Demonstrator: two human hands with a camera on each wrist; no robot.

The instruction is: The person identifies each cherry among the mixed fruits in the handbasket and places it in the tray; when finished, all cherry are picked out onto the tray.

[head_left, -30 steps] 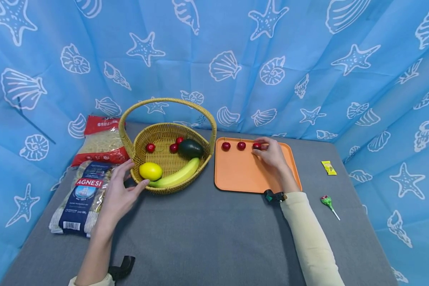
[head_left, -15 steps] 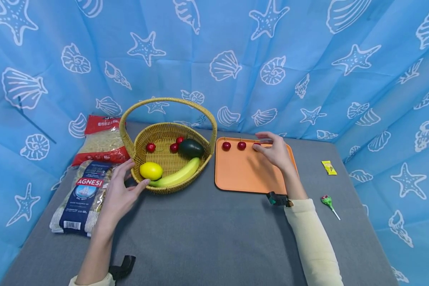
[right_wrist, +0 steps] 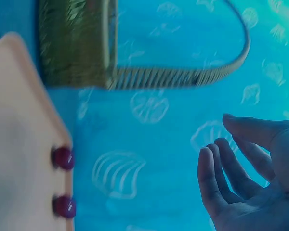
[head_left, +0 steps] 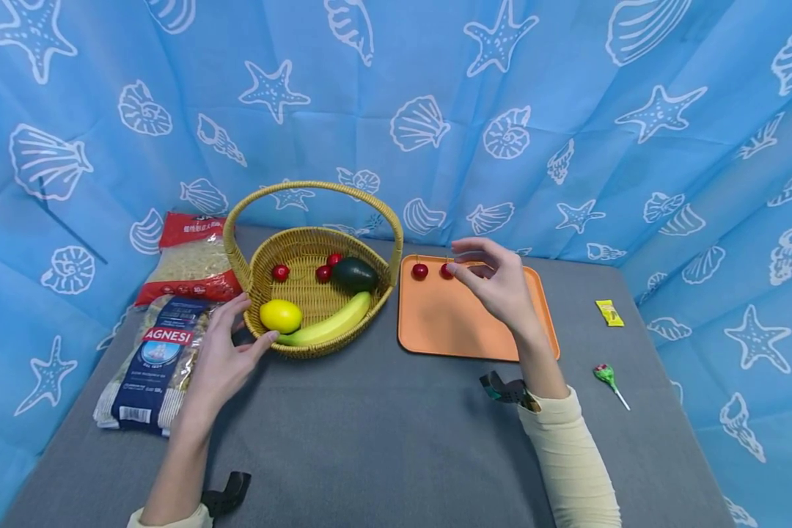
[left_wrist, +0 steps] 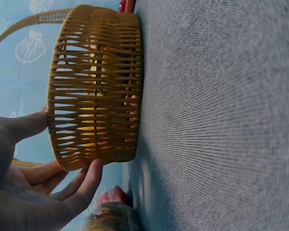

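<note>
The wicker basket (head_left: 326, 356) stands upright on the gray tabletop (head_left: 369, 440), left of the orange tray (head_left: 449, 323), its mouth facing up. From the head camera that mouth looks broader left to right than front to back, and the handle (head_left: 314, 184) arches over it from the left side to the right.

The left hand (head_left: 227, 356) grips the basket's near-left side, thumb touching the rim and fingers against the outer wall. Inside, the banana (head_left: 330, 323) lies along the near wall, its long axis slanting from near left to far right. The lemon (head_left: 280, 316) sits at the left, the avocado (head_left: 355, 276) at the right, and three small red fruits (head_left: 280, 273) farther back.

The right hand (head_left: 498, 282) hangs above the tray, thumb and fingers apart and loosely bent, holding nothing. Two cherries (head_left: 419, 272) show along the tray's far edge, stems pointing toward the curtain (head_left: 343, 139); from the head camera, the thumb partly covers the right one.
</note>
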